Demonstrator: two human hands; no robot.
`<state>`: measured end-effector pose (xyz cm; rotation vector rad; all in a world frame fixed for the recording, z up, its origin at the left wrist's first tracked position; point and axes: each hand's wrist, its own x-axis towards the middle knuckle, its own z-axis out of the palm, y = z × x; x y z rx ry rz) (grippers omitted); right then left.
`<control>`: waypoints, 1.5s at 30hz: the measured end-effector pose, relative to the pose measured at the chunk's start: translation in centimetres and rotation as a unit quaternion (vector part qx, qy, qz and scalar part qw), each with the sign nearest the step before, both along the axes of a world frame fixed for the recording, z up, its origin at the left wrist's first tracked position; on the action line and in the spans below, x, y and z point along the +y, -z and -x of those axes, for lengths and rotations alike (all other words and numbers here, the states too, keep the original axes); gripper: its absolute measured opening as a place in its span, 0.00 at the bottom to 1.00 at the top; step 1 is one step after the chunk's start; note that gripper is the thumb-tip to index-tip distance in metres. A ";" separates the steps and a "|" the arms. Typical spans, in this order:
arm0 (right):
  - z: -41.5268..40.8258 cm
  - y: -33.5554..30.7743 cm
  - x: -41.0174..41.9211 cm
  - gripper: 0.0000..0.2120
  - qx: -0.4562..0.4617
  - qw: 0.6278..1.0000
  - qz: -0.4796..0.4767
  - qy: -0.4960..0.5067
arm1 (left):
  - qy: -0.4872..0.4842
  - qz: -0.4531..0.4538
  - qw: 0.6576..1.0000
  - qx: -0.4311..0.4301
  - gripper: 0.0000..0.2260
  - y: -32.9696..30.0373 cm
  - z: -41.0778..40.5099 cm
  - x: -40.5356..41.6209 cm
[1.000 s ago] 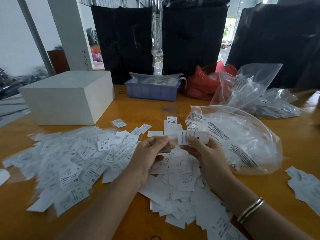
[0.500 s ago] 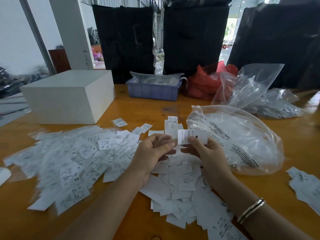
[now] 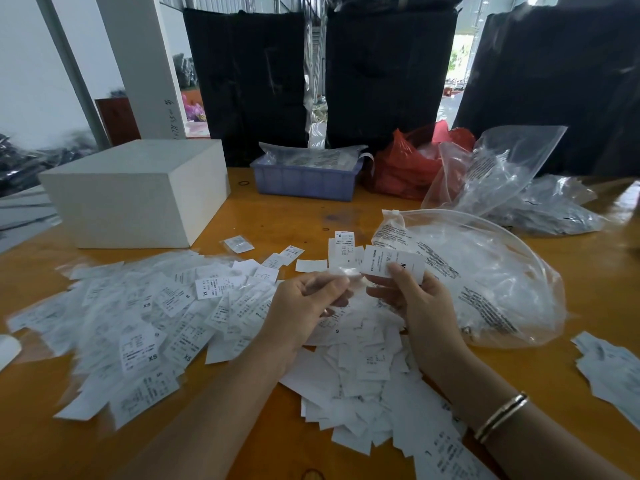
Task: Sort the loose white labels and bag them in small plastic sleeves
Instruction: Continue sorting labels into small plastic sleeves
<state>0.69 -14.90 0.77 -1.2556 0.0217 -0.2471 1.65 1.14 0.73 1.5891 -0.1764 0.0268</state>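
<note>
1. Above the middle of the orange bench [image 3: 346, 216], we hold our two hands close together, just over a heap of loose white labels [image 3: 363, 368]
2. Our right hand [image 3: 420, 303] pinches one white label [image 3: 381, 261] between thumb and fingers; we can read "MADE IN CHINA" on it
3. Our left hand [image 3: 301, 306] has its fingers curled and pinches a small clear plastic sleeve [image 3: 343, 271], just beside that label; whether the two touch we cannot tell
4. To the left on the bench lies a wide spread of bagged labels [image 3: 138, 313], with size marks such as XS, S and XL
5. Near our right hand rests a large clear bag [image 3: 485, 282], with its mouth open toward us
6. Farther back stand a white box [image 3: 138, 192], a blue tray [image 3: 304, 180], a red bag [image 3: 405, 168] and more clear bags [image 3: 502, 171]
7. On our right wrist we wear a thin bracelet [image 3: 500, 415]
8. At the right edge lies another small pile of labels [image 3: 609, 365]
</note>
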 end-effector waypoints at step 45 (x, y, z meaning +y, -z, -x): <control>0.2 0.6 0.5 0.11 -0.104 0.941 0.321 0.021 | 0.009 -0.075 0.997 -0.030 0.07 0.1 -0.2 0.3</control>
